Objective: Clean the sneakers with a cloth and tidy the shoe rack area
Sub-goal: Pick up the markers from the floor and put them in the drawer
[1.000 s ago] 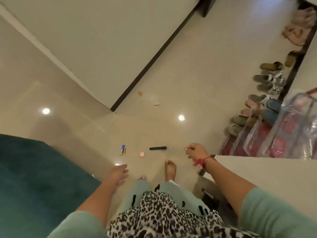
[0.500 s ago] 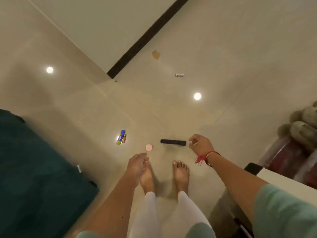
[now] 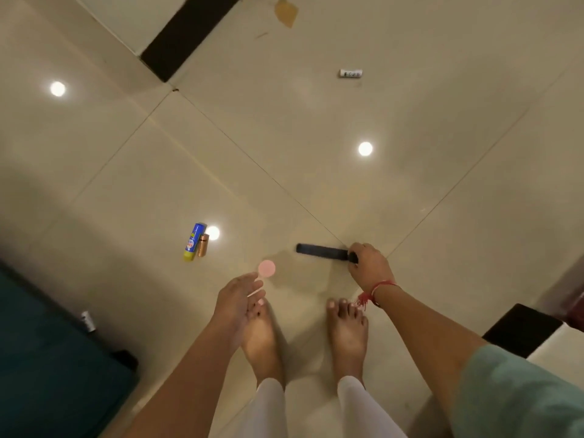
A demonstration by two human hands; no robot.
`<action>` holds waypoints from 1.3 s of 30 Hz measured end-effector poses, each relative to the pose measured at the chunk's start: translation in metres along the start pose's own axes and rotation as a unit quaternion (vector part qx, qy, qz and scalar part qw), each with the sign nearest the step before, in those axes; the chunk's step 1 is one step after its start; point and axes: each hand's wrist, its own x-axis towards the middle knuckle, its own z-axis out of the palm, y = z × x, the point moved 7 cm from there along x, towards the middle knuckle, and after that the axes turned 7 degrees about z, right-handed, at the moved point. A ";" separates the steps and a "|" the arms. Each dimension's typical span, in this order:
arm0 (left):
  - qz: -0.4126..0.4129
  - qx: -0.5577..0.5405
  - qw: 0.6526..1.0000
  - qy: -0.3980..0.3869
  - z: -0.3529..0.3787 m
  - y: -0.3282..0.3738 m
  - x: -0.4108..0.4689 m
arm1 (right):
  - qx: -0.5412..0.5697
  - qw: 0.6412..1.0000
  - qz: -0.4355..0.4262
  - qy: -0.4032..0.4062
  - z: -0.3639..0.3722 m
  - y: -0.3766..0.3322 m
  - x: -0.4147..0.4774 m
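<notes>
Small items lie scattered on the glossy beige tile floor (image 3: 284,137). My right hand (image 3: 368,263), with a red thread at the wrist, is down at the right end of a flat black bar (image 3: 320,250), fingers curled over that end. My left hand (image 3: 235,295) hangs open above my left foot, fingertips just short of a small pink disc (image 3: 267,268). A blue and yellow tube (image 3: 194,241) lies beside a copper-coloured cylinder (image 3: 203,245). No sneakers, cloth or shoe rack are in view.
A white tube (image 3: 350,73) and a tan scrap (image 3: 286,11) lie farther off near a dark baseboard (image 3: 186,36). A dark green rug (image 3: 47,358) fills the lower left. A white surface with a black corner (image 3: 521,330) stands at the right.
I have bent lower, so the floor looks closer. My right hand went down onto the end of the black bar. My left hand dropped toward the pink disc.
</notes>
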 end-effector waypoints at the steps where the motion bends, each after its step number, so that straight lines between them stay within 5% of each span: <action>1: -0.001 -0.004 1.000 0.003 -0.001 0.000 -0.003 | 0.030 1.000 0.001 0.003 -0.008 -0.003 -0.006; 5: 0.013 -0.032 0.999 0.005 0.000 0.010 -0.024 | 0.165 0.986 -0.017 0.019 -0.048 -0.029 -0.044; 11: 0.056 -0.082 0.994 -0.054 0.006 0.028 -0.051 | 0.306 0.939 -0.093 -0.124 -0.061 -0.109 -0.124; 17: 0.067 -0.241 0.968 0.018 -0.031 0.034 -0.045 | 0.335 0.907 -0.125 -0.223 -0.028 -0.170 -0.160; 20: 0.059 -0.327 0.937 0.106 -0.063 0.026 -0.026 | 0.435 0.861 -0.050 -0.258 -0.005 -0.183 -0.150; 22: 0.072 -0.306 0.937 0.153 -0.090 0.025 -0.010 | 0.360 0.922 -0.031 -0.139 0.005 -0.169 -0.121; 24: 0.069 -0.291 0.941 0.159 -0.111 0.019 0.009 | 0.104 0.990 -0.078 -0.051 0.026 -0.156 -0.088; 26: 0.061 -0.278 0.948 0.143 -0.125 0.011 0.029 | -0.074 0.990 -0.112 -0.045 0.058 -0.149 -0.061; 28: 0.054 -0.248 0.959 0.129 -0.133 0.005 0.045 | -0.132 0.983 -0.125 -0.029 0.080 -0.152 -0.042; 32: 0.051 -0.182 0.974 0.126 -0.137 -0.007 0.064 | -0.108 0.984 -0.144 -0.010 0.091 -0.167 -0.020; 35: 0.037 -0.166 0.976 0.133 -0.138 -0.009 0.064 | 0.038 0.989 -0.141 -0.021 0.079 -0.190 -0.029; 39: 0.009 -0.197 0.979 0.048 -0.121 -0.004 0.052 | 0.242 0.947 -0.203 -0.055 0.056 -0.258 -0.086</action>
